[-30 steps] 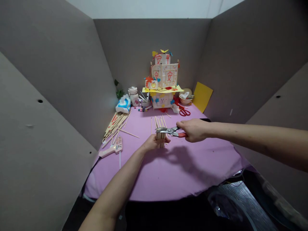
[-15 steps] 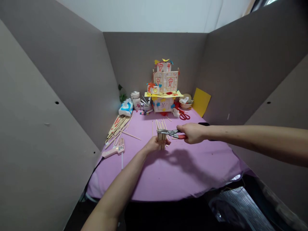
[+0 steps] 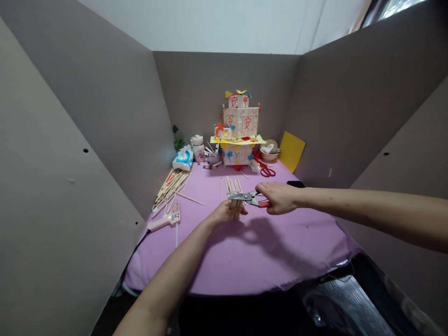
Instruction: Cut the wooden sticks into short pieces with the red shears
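Note:
My left hand (image 3: 226, 212) is closed around a bundle of thin wooden sticks (image 3: 237, 212), held upright above the purple cloth. In my right hand (image 3: 278, 198) are red-handled pruning shears (image 3: 248, 198), their blades pointing left across the upper end of the bundle. Whether the blades bite into a stick is too small to tell. Just behind the bundle, several loose sticks (image 3: 232, 183) lie on the cloth.
A decorated paper-and-stick lantern tower (image 3: 241, 123) stands at the back. Red scissors (image 3: 268, 172), a bowl (image 3: 269, 155) and a yellow sheet (image 3: 291, 151) are to its right. Leftward are a stick pile (image 3: 171, 186), a tissue pack (image 3: 183, 159), a jar (image 3: 198, 149) and a glue gun (image 3: 168, 219).
The shears and my right hand have shifted slightly downward at the top of the bundle, the blades now tilted a little more. My left hand keeps its grip; the camera view has moved slightly.

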The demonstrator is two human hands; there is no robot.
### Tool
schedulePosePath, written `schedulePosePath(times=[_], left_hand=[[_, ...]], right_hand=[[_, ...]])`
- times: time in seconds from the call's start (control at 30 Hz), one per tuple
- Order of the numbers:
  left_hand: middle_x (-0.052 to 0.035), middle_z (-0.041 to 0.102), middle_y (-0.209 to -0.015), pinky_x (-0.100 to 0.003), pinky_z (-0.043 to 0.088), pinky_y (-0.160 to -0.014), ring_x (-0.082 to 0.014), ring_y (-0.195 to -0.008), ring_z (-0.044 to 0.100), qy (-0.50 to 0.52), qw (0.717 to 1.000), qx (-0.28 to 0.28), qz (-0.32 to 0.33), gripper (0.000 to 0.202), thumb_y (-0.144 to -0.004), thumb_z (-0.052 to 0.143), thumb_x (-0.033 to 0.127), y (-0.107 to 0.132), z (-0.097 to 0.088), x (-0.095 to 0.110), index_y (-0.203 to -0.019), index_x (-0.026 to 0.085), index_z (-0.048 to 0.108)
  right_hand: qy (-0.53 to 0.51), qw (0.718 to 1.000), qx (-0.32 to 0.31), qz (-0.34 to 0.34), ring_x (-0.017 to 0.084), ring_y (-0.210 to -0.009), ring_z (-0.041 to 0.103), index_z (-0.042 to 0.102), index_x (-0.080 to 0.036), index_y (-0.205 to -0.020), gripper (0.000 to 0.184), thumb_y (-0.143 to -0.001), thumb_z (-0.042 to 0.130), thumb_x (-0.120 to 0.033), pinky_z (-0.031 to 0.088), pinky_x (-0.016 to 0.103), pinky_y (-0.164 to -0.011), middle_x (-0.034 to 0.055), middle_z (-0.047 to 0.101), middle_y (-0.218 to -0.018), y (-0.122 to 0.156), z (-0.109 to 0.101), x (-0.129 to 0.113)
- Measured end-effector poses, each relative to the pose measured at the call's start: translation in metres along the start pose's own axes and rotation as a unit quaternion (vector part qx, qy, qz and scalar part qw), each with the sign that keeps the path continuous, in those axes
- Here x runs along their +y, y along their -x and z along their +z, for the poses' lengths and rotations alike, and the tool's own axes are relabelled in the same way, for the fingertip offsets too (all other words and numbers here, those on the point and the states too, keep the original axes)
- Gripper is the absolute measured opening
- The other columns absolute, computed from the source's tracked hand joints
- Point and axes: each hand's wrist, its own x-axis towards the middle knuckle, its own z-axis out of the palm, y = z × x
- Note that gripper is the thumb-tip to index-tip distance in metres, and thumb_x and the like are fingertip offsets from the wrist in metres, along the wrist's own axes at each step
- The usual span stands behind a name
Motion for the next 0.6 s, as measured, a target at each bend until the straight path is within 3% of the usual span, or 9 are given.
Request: schedulePosePath(times=[0.33,0.6], left_hand=[[-0.0169,0.068,-0.099,-0.035,0.047,-0.078,-0.0242,-0.088,0.063,0.004,0.999,-0.031,-0.010,0.058,-0.071,0.069,0.064,-0.003,-0.007,-0.001,-0.092,0.010,0.070],[-0.0183,0.068,-0.101,-0.037,0.046,-0.081,-0.0248,-0.088,0.062,0.005,0.999,-0.025,-0.020,0.064,-0.066,0.070,0.069,0.000,-0.006,0.008,-0.093,0.010,0.070]], right_hand=[[0.036,0.999,-0.003,-0.040,0.028,-0.086,0.056,0.048,-0.016,-0.108,0.047,-0.067,0.062,-0.034,0.040,0.036,-0.070,0.0142,0.058,-0.101,-0.009,-0.011,0.010],[0.019,1.000,-0.005,-0.020,0.029,-0.090,0.055,0.049,-0.016,-0.111,0.049,-0.067,0.062,-0.034,0.041,0.039,-0.075,0.0141,0.058,-0.103,-0.009,-0.009,0.009]])
